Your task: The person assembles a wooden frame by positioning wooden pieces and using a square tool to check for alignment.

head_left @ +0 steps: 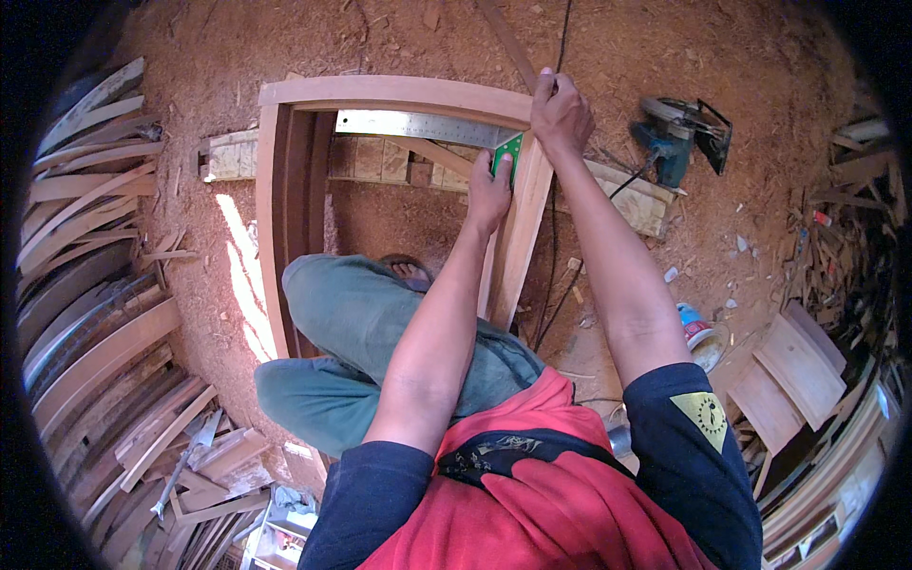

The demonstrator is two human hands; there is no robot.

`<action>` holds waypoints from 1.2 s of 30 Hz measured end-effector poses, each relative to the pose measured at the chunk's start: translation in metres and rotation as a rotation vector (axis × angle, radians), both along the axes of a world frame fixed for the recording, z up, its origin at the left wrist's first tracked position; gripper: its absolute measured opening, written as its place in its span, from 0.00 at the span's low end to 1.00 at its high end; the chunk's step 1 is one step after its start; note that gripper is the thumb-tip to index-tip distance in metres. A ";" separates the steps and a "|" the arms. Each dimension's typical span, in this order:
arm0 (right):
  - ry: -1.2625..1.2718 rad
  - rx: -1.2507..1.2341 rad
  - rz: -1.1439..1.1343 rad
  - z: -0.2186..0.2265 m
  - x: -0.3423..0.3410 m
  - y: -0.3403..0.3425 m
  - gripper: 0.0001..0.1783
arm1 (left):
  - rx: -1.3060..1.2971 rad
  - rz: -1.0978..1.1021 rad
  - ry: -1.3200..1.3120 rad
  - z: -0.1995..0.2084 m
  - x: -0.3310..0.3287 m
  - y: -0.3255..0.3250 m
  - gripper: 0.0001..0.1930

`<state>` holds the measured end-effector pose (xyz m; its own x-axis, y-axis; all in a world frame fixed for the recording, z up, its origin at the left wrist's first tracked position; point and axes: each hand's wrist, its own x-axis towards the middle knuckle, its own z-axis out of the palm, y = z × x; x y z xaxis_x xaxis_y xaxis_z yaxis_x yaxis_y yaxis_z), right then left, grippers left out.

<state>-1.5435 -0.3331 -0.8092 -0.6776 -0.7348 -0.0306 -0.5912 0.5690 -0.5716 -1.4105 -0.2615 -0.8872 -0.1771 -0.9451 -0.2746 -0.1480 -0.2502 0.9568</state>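
A rectangular wooden frame [399, 90] lies around my bent legs, its far side bowed by the lens. Inside its far right corner sits a try square [418, 126], the long steel blade along the far rail and the green handle against the right-hand rail. My left hand [488, 198] grips that green handle, thumb and a finger pressing on it. Over the outside of the same corner, my right hand [562, 116] is closed on the frame, thumb pointing away from me. The fingers beneath the wood are hidden.
Timber planks [233, 157] lie under the frame on the sawdust-covered ground. A circular saw [673, 142] rests to the right, with a cable running past the frame. Stacked boards [104, 337] line the left; offcuts and flat panels [788, 380] fill the right.
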 end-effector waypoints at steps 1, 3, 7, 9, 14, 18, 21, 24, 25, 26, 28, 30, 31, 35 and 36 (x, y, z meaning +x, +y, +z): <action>0.014 -0.011 0.005 -0.002 -0.001 0.001 0.26 | 0.005 0.006 0.007 0.002 -0.001 0.001 0.12; 0.004 0.007 -0.005 -0.006 -0.004 0.001 0.26 | 0.008 -0.018 -0.026 0.004 -0.001 0.001 0.12; 0.015 0.009 -0.006 -0.008 -0.004 -0.001 0.27 | 0.043 -0.036 -0.062 -0.003 0.003 -0.001 0.12; 0.011 0.011 0.004 -0.006 -0.003 0.000 0.27 | 0.008 -0.034 -0.086 -0.006 0.003 -0.001 0.13; 0.025 0.015 -0.001 -0.008 -0.002 -0.001 0.27 | 0.037 0.006 0.006 -0.011 0.002 0.001 0.13; 0.034 0.035 -0.006 -0.012 -0.006 0.001 0.27 | 0.059 0.001 0.022 -0.004 -0.001 0.001 0.13; 0.027 0.046 -0.011 -0.012 -0.004 0.000 0.27 | 0.057 -0.018 -0.026 -0.002 0.002 0.000 0.13; 0.009 0.003 -0.005 -0.012 -0.003 0.000 0.27 | 0.035 -0.022 -0.045 -0.003 0.003 -0.002 0.13; 0.003 -0.020 -0.001 -0.012 -0.003 0.000 0.26 | 0.024 -0.022 -0.045 -0.004 0.003 -0.002 0.13; 0.012 -0.019 -0.005 -0.014 -0.003 -0.001 0.26 | 0.036 -0.021 -0.045 -0.003 0.002 -0.001 0.13; 0.029 -0.015 -0.011 -0.017 -0.005 -0.001 0.25 | 0.061 -0.018 -0.045 -0.003 0.001 0.000 0.13; 0.014 0.031 -0.013 -0.014 -0.002 -0.002 0.26 | 0.068 -0.029 -0.070 -0.004 0.004 -0.001 0.13; 0.007 0.055 -0.014 -0.012 -0.001 -0.002 0.26 | 0.071 -0.034 -0.083 -0.005 0.005 -0.001 0.13; 0.062 0.083 -0.011 -0.009 -0.004 0.000 0.26 | 0.091 -0.024 -0.038 -0.003 -0.001 0.001 0.14; 0.060 0.084 -0.006 -0.007 -0.003 -0.001 0.26 | 0.070 -0.019 -0.034 -0.007 0.001 0.000 0.15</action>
